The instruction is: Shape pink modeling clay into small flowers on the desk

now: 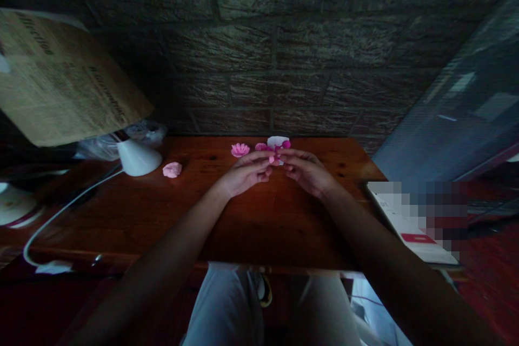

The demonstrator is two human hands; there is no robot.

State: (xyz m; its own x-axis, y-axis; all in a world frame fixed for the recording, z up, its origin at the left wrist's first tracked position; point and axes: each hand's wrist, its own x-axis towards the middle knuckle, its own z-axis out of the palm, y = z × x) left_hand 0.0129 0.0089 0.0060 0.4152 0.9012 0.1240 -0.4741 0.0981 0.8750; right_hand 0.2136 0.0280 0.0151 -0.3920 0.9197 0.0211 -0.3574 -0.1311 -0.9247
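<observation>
Over the middle of the table, my left hand [247, 173] and my right hand [307, 172] meet at the fingertips. Both pinch a small pink piece [271, 159] that looks like soft clay; its exact shape is too small to make out. Just beyond my left fingers lies a pink flower [240, 150] with many petals. A smaller pink shape [261, 146] sits to its right. Behind my fingertips is a white piece [278, 141], with a magenta ball [286, 144] by it, both partly hidden. Farther left rests a crumpled pink lump [172, 170].
The wooden table [170, 216] stands against a stone-patterned wall [312, 48]. At left are a lamp with a white base [140, 158] and paper-like shade [68, 81], its white cord [60, 224], and a clear plastic bag [97, 147]. A calendar-like card [405, 224] is at right.
</observation>
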